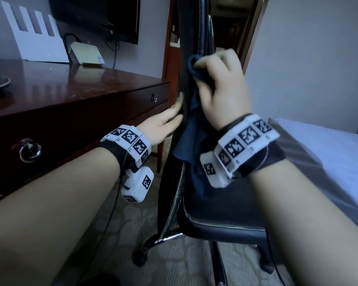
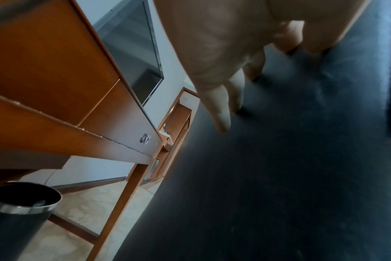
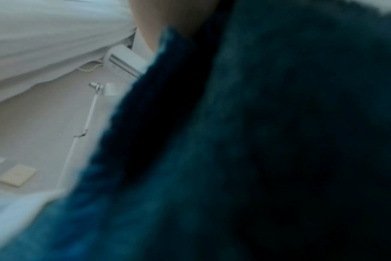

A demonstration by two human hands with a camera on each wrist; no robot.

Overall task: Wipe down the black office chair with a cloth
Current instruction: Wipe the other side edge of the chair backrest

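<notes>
The black office chair point(image 1: 215, 215) stands side-on in front of me, its thin backrest point(image 1: 191, 34) rising up the middle of the head view. My right hand point(image 1: 219, 79) grips a dark blue cloth point(image 1: 191, 129) and presses it against the front face of the backrest; the loose end hangs down toward the seat. My left hand point(image 1: 170, 118) lies with straight fingers flat against the back of the backrest point(image 2: 301, 159). In the left wrist view the fingers point(image 2: 221, 113) touch the dark surface. The cloth point(image 3: 257, 150) fills the right wrist view.
A dark wooden desk point(image 1: 70, 93) with drawers stands close on the left, a black waste bin point(image 2: 18, 211) under it. A bed with white linen point(image 1: 329, 153) lies on the right. The chair's chrome base point(image 1: 165, 238) and casters sit on patterned carpet. A doorway opens behind the chair.
</notes>
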